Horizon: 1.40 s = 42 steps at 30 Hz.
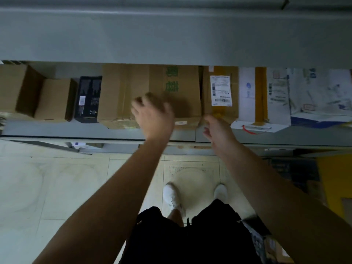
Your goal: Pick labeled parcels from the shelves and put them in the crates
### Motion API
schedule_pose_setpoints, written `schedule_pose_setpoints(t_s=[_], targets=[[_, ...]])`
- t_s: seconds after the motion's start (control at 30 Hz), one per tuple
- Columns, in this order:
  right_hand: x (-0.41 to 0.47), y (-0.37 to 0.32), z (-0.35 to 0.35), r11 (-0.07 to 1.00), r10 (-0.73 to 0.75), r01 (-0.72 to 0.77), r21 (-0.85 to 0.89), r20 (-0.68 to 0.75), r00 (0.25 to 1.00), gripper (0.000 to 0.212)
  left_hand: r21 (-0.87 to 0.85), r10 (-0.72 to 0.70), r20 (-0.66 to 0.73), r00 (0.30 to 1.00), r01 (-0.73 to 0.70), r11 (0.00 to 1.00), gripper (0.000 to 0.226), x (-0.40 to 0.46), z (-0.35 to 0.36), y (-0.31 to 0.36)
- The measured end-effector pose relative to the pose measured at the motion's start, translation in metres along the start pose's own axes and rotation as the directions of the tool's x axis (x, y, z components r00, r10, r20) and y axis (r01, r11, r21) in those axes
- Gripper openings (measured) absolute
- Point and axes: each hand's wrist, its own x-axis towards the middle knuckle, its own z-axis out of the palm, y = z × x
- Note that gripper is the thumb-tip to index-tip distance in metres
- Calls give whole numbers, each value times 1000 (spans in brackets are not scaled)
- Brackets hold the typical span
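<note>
Near: white sneakers [172, 195] on tile floor [57, 187]. No crate visible.

Mid: left hand [152, 115] blurry, fingers spread over big cardboard box [150, 96]. Right hand [217, 128] loosely curled at labeled parcel [221, 94] corner, grip unclear.

Far: both on shelf [57, 131], nothing lifted yet, picking just starting imo.

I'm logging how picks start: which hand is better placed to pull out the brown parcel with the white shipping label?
Probably the right hand: it is at the front lower corner of the labeled parcel. The left hand lies on the neighbouring green-printed box.
</note>
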Motion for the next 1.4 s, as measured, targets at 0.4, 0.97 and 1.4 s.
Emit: schedule_pose_setpoints(t_s=[0.4,0.97,1.4], targets=[[-12,-6,31,999,13,-10,43,-59,998,38,-452,-107,335,936,259,854,28,39,-28,-45],[-80,7,-24,974,-188,217,-61,313,931,73,-818,10,503,864,473,327,57,-61,-77,-109],[-114,23,-56,882,-401,471,-12,505,765,76,-748,76,544,836,442,494,76,-116,-87,-92]])
